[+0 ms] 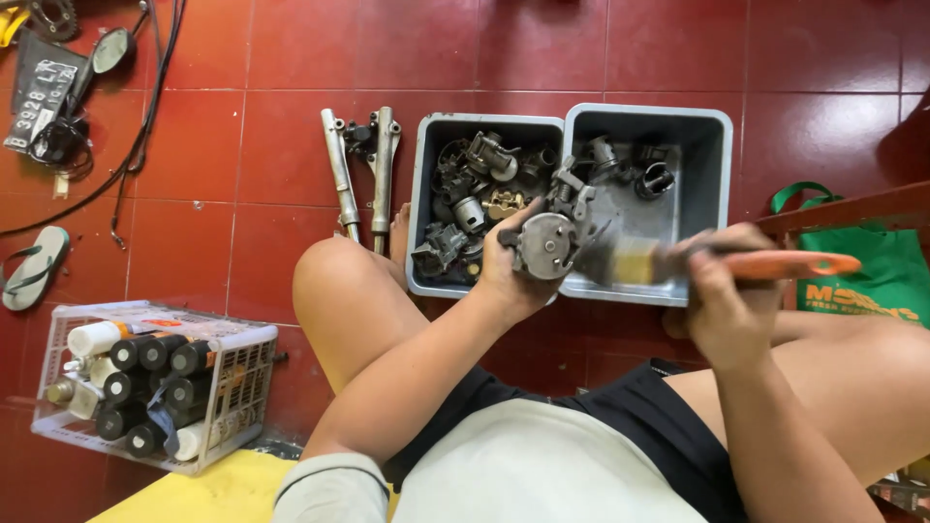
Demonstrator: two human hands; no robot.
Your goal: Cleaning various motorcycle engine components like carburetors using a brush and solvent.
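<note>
Fingers clamp metal part, brush at work

Head view: left hand [511,274] fingers wrap the round metal engine part [545,244] above the grey trays [712,131]. Right hand [727,300] fingers close round an orange-handled brush [717,261], bristles blurred against the part.

Floor [581,48]: glossy red tile. Tubs [712,131]: matt grey plastic. Carb part [544,247]: dull bare metal. Brush [775,263] handle: smooth orange plastic. Crate [247,373]: white plastic.

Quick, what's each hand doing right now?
Left hand: closed on a round metal engine part.
Right hand: closed on an orange-handled brush.
</note>
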